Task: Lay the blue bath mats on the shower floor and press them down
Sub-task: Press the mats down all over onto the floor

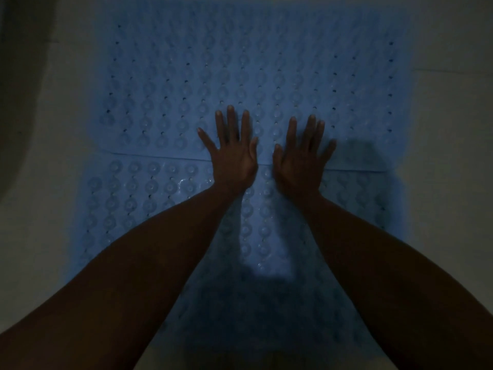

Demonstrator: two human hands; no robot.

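Note:
Two blue bath mats with round suction bumps and small holes lie flat on the pale shower floor (448, 161). The far mat (240, 62) fills the upper middle of the view. The near mat (149, 193) lies below it, and their edges meet along a seam across the middle. My left hand (232, 153) and my right hand (301, 156) lie side by side with fingers spread and straight. Both palms rest on the seam and the fingers reach onto the far mat. My forearms hide much of the near mat.
The light is dim. A darker curved wall or edge (24, 89) rises at the far left. Bare pale floor borders the mats on the left and right. A shadow (357, 156) falls on the mats just right of my right hand.

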